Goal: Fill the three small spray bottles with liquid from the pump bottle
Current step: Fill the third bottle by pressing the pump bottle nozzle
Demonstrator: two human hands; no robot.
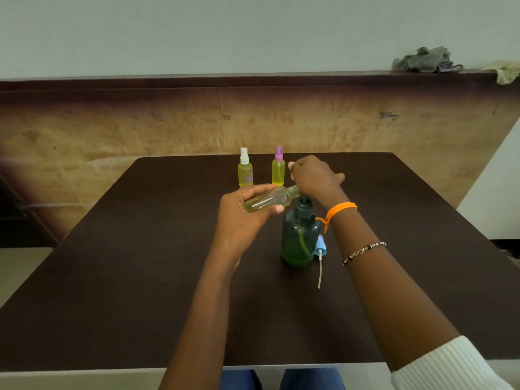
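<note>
- The left hand (247, 212) grips the third small spray bottle (270, 199), cap off, tipped nearly on its side, its open neck right at the spout of the pump bottle (299, 235).
- The right hand (312, 178) sits on top of the pump head, pressing down; the fingers look curled over it, though the head itself is mostly hidden under the palm.
- The pump bottle stands upright mid-table (140, 249), green liquid filling roughly its lower half.
- My read: this is the last fill. The tilted bottle shows only a little yellowish liquid.
- To do it well: keep the neck snug under the spout so nothing runs down the outside, press in short full strokes, and level the small bottle more upright as it fills, or it will spill from the mouth.
- Hold the pump bottle steady; a one-handed press could rock it.
- Its blue spray cap (321, 247) with the dip tube lies just beside the pump bottle, on its right, ready to screw back on.
- Count: three small spray bottles — a white-capped bottle (245, 168) and a purple-capped bottle (278, 166) standing full at the far edge, plus the one in hand.
- One pump bottle, one loose cap, two hands at work.
- Two cloths on the ledge behind: a grey cloth (426, 60) and a pale cloth (508, 73) at the far right.
</note>
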